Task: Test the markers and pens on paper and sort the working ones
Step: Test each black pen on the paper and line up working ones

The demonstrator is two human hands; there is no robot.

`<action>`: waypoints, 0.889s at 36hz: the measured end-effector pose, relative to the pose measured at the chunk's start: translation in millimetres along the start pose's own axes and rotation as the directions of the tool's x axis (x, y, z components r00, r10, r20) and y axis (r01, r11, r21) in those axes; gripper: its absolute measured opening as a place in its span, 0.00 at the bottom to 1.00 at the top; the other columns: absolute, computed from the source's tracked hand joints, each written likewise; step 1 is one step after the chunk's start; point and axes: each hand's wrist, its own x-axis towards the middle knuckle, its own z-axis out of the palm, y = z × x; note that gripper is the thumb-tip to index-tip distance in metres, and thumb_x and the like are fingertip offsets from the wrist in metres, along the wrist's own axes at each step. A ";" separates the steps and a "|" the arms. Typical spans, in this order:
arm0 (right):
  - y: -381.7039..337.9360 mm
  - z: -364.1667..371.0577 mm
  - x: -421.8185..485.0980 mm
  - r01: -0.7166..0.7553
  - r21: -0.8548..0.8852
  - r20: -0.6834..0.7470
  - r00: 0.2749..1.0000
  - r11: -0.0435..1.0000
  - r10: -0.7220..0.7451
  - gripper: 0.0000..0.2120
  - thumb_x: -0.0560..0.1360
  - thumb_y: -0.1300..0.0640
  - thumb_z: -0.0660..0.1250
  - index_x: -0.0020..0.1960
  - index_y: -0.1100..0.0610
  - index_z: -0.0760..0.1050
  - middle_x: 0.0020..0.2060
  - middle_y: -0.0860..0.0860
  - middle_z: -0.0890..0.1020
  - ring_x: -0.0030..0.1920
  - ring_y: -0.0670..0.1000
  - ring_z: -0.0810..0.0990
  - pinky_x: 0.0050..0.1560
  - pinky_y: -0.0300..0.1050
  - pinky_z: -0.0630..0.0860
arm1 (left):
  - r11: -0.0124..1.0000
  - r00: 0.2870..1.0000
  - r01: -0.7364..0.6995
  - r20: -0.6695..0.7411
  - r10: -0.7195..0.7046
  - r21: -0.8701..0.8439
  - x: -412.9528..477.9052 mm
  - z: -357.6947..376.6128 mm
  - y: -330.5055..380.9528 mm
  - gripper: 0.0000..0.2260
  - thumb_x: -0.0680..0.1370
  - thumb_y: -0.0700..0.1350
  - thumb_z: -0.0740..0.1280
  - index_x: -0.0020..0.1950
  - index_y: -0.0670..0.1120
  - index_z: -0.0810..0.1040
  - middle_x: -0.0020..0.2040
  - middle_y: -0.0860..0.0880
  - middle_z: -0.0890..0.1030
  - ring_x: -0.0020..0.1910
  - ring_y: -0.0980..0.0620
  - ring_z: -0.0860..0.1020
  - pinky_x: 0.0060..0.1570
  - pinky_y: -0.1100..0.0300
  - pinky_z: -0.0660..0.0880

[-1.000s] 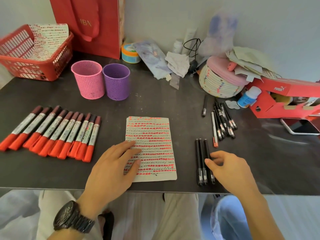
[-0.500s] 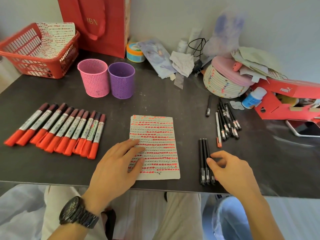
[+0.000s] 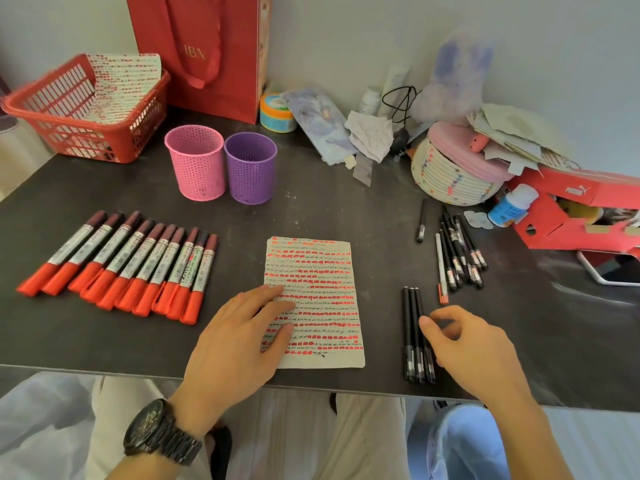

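Three black pens (image 3: 417, 334) are laid side by side near the front edge of the table (image 3: 329, 209), long axes running front to back, touched by the thumb of the right hand (image 3: 474, 351); nothing's gripped, fingers loosely curled. The paper (image 3: 322, 271) is pinned flat under the straight fingers of the left hand (image 3: 242, 341). Red markers (image 3: 121, 268) are lined up at left, red caps angled front-left. "IBN" is printed on the red bag (image 3: 197, 53), "PUMA" on the box (image 3: 575, 195).
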 end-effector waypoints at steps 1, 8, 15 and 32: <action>-0.5 -1.9 3.9 0.002 0.005 -0.021 1.000 1.000 -0.002 0.08 0.78 0.37 0.63 0.52 0.40 0.74 0.35 0.39 0.82 0.41 0.41 0.79 0.42 0.43 0.72 | 1.000 1.000 -0.001 -0.003 0.001 -0.002 -0.1 0.2 -0.3 0.17 0.79 0.57 0.63 0.64 0.54 0.81 0.70 0.56 0.76 0.70 0.54 0.74 0.70 0.53 0.67; -16.8 -10.6 64.0 0.093 0.001 -0.171 0.981 0.996 -0.091 0.10 0.78 0.41 0.65 0.55 0.44 0.78 0.40 0.35 0.79 0.40 0.43 0.76 0.47 0.44 0.68 | 1.000 1.000 -0.017 -0.002 0.017 -0.024 1.8 -1.4 0.7 0.19 0.79 0.59 0.59 0.64 0.57 0.80 0.70 0.58 0.76 0.72 0.55 0.72 0.72 0.51 0.67; -43.2 -11.4 131.5 0.122 -0.099 -0.117 0.984 0.988 -0.133 0.19 0.78 0.47 0.65 0.68 0.50 0.72 0.65 0.56 0.73 0.60 0.60 0.77 0.52 0.50 0.70 | 0.999 0.999 0.001 0.048 0.001 -0.047 3.4 -4.4 1.0 0.20 0.79 0.61 0.57 0.67 0.60 0.77 0.73 0.61 0.72 0.75 0.59 0.66 0.76 0.55 0.59; -72.9 10.3 166.1 0.048 -0.331 -0.044 0.997 0.942 -0.066 0.21 0.81 0.49 0.59 0.68 0.61 0.71 0.64 0.66 0.72 0.61 0.68 0.74 0.57 0.56 0.73 | 0.998 0.999 0.019 0.044 -0.016 -0.061 3.5 -4.7 1.4 0.21 0.78 0.61 0.56 0.68 0.60 0.76 0.73 0.62 0.71 0.75 0.61 0.64 0.77 0.58 0.57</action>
